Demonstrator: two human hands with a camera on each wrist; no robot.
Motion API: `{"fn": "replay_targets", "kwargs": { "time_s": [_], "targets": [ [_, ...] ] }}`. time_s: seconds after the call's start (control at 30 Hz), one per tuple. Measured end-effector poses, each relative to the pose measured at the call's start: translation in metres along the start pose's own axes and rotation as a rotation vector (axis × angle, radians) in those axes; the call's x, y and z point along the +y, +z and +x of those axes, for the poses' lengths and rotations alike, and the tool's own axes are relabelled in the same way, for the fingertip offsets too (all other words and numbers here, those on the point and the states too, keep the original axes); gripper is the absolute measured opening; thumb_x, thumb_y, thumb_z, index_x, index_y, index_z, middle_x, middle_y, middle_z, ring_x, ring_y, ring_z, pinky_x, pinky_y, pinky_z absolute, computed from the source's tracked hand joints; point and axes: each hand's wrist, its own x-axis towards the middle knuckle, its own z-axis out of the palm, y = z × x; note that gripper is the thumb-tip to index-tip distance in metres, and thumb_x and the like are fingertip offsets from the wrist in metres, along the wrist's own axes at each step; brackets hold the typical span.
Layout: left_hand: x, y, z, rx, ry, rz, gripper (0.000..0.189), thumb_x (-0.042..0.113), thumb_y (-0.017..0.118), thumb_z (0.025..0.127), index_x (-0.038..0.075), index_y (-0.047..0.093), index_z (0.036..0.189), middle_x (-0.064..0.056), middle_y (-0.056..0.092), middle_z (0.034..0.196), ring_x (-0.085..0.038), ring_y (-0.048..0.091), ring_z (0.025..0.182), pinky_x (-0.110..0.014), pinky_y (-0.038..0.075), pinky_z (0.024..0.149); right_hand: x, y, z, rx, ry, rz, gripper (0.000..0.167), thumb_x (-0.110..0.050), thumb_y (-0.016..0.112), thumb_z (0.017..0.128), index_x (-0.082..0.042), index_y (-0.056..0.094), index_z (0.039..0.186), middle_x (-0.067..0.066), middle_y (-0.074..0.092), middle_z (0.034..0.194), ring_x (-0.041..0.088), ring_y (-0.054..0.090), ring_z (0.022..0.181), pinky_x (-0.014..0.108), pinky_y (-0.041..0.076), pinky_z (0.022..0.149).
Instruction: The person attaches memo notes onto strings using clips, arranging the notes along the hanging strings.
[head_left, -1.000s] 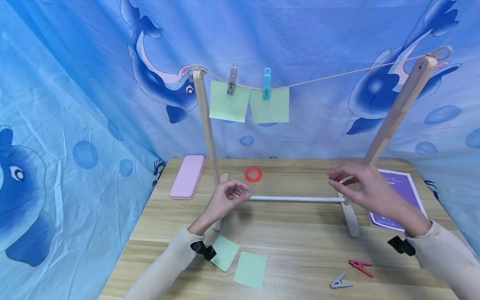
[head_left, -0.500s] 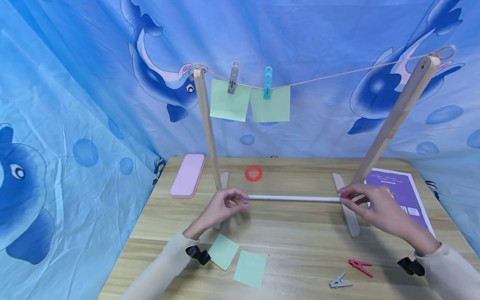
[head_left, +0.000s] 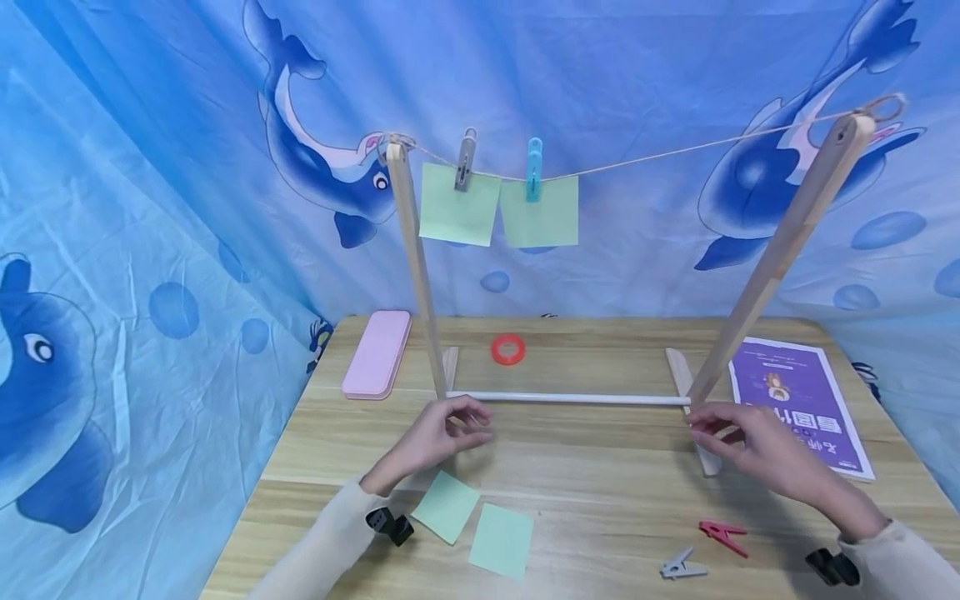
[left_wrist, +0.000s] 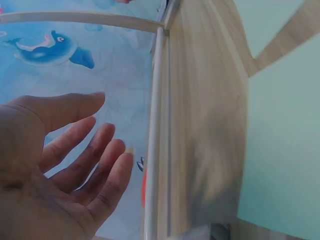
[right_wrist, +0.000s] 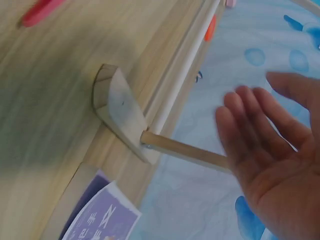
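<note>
A wooden frame has a left post (head_left: 413,267), a right post (head_left: 780,258) and a white rod (head_left: 577,398) joining them low down. My left hand (head_left: 442,433) is just in front of the rod's left end, its fingers loosely bent around nothing; the left wrist view shows this hand (left_wrist: 75,160) apart from the rod. Near the foot of the right post is my right hand (head_left: 765,450), also holding nothing, with relaxed fingers in the right wrist view. Green paper squares (head_left: 459,204) hang from a string (head_left: 660,157) under a grey clothespin (head_left: 465,158) and a blue clothespin (head_left: 534,169).
Two green sheets (head_left: 502,540) lie on the wooden table (head_left: 592,500). A red clothespin (head_left: 722,537) and a grey clothespin (head_left: 681,566) lie at front right. Further back are a pink case (head_left: 377,354), a red ring (head_left: 507,349) and a purple booklet (head_left: 802,400). A blue curtain (head_left: 600,275) hangs behind.
My right hand has come down from beside the right post to the rod's end, then nearer to me. My left hand has drawn back slightly, uncovering the rod's left end.
</note>
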Motion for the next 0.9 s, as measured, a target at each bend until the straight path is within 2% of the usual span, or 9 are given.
{"fn": "replay_targets", "kwargs": {
  "time_s": [0.1,0.3,0.4,0.53,0.67,0.77,0.9],
  "targets": [
    [-0.003,-0.001,-0.004,0.013,-0.012,0.013,0.031,0.015,0.082,0.091,0.011,0.072,0.119,-0.018,0.075,0.114,-0.015,0.072,0.092,-0.026,0.064,0.075,0.007,0.005,-0.007,-0.037,-0.014,0.020,0.019,-0.006,0.078,0.091,-0.012,0.077,0.109,0.001,0.078,0.096,-0.008,0.065,0.083,0.022,0.061,0.065],
    [-0.011,-0.001,-0.013,0.011,0.001,0.059,0.033,0.013,0.081,0.091,0.002,0.070,0.121,-0.017,0.075,0.110,-0.017,0.072,0.090,-0.026,0.063,0.073,0.019,0.023,-0.023,-0.008,-0.042,0.049,0.019,-0.003,0.078,0.089,-0.009,0.077,0.107,0.002,0.079,0.094,-0.004,0.068,0.082,0.022,0.061,0.063],
    [-0.016,-0.001,-0.017,0.002,-0.002,0.096,0.034,0.014,0.080,0.092,0.000,0.069,0.121,-0.017,0.075,0.111,-0.019,0.072,0.090,-0.026,0.063,0.074,0.022,0.030,-0.031,-0.015,0.013,0.061,0.017,-0.006,0.078,0.090,-0.011,0.077,0.107,0.000,0.079,0.094,-0.003,0.068,0.082,0.022,0.060,0.064],
    [-0.019,-0.001,-0.022,-0.016,0.006,0.146,0.034,0.014,0.080,0.092,0.000,0.069,0.121,-0.017,0.076,0.113,-0.028,0.073,0.092,-0.035,0.064,0.078,0.024,0.036,-0.042,-0.034,0.103,0.064,0.015,-0.013,0.078,0.092,-0.014,0.077,0.107,-0.005,0.078,0.095,-0.007,0.065,0.082,0.021,0.060,0.066],
    [-0.021,-0.002,-0.030,-0.051,-0.020,0.166,0.035,0.014,0.081,0.091,0.003,0.069,0.122,-0.013,0.076,0.113,-0.031,0.073,0.097,-0.038,0.064,0.081,0.028,0.037,-0.052,-0.077,0.161,0.072,0.014,-0.016,0.076,0.094,-0.016,0.076,0.108,-0.005,0.077,0.099,-0.008,0.065,0.085,0.021,0.060,0.069],
    [-0.023,-0.002,-0.034,-0.082,-0.039,0.185,0.036,0.015,0.083,0.089,0.006,0.070,0.121,-0.009,0.076,0.113,-0.028,0.072,0.099,-0.035,0.063,0.081,0.032,0.037,-0.059,-0.112,0.164,0.100,0.014,-0.017,0.075,0.096,-0.015,0.076,0.110,-0.007,0.077,0.098,-0.007,0.066,0.084,0.020,0.060,0.069],
    [-0.026,-0.001,-0.037,-0.123,-0.019,0.227,0.036,0.015,0.085,0.087,0.009,0.072,0.119,-0.006,0.077,0.111,-0.023,0.072,0.097,-0.032,0.062,0.080,0.038,0.041,-0.069,-0.133,0.121,0.146,0.014,-0.018,0.075,0.097,-0.014,0.075,0.110,-0.011,0.075,0.093,-0.003,0.067,0.081,0.021,0.059,0.067]
  ]
}}
